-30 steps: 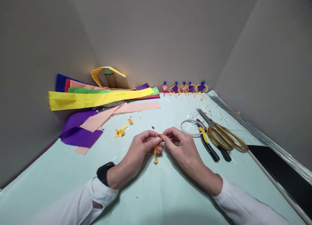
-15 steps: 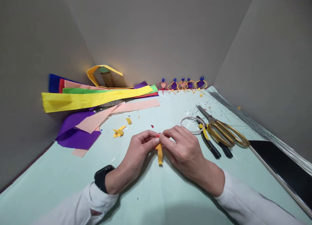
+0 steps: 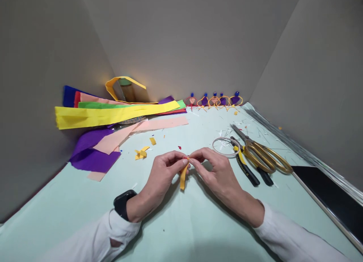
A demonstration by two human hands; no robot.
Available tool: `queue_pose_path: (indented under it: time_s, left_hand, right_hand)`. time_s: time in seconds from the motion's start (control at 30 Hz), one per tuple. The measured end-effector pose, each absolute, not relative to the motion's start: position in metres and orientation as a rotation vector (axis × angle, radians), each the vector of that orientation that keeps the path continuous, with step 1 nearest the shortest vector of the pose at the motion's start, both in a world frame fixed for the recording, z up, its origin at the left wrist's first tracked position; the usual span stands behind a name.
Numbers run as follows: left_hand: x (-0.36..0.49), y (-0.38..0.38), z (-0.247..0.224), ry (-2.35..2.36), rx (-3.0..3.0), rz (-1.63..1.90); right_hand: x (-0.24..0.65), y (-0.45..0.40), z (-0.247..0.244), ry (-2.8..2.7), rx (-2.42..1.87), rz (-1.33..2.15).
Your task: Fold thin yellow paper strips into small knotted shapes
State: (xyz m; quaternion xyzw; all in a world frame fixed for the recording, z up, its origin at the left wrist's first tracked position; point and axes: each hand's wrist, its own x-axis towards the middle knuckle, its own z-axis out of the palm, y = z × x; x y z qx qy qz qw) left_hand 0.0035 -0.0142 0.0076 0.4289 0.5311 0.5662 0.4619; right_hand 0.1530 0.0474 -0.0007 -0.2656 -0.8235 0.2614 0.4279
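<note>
Your left hand [image 3: 167, 169] and right hand [image 3: 217, 169] are pinching an orange strip [image 3: 183, 180]. It's pointing lengthwise toward the worktop's [image 3: 181, 228] near edge.

There are one left hand [image 3: 164, 169], one right hand [image 3: 219, 173] and one orange strip [image 3: 183, 179] near the middle, one watch [image 3: 124, 204] at left, one pair of scissors [image 3: 248, 141], one pair of pliers [image 3: 245, 170], one pale ring [image 3: 222, 155] and one black slab [image 3: 329, 195] at right, and five small figures [image 3: 214, 100] along the far edge.

Illegibly small lettering [image 3: 243, 167] on one handle of the pliers [image 3: 249, 175].
</note>
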Motion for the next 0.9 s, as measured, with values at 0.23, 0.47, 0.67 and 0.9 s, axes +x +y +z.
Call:
queue_pose_path:
  time_s: [0.23, 0.47, 0.67, 0.9]
  left_hand:
    - [0.005, -0.013, 0.006, 1.202, 0.921, 1.329]
    - [-0.007, -0.011, 0.006, 1.141, 0.910, 1.233]
    - [-0.009, -0.010, 0.003, 1.081, 0.943, 1.168]
    - [0.000, -0.014, 0.005, 1.292, 1.191, 1.216]
  right_hand:
    - [0.152, 0.046, -0.003, -2.068, -0.606, 0.538]
    - [0.157, 0.051, 0.003, -2.157, -0.515, 0.741]
    - [0.158, 0.054, 0.004, -2.207, -0.484, 0.674]
    - [0.155, 0.054, 0.000, -2.163, -0.654, 0.870]
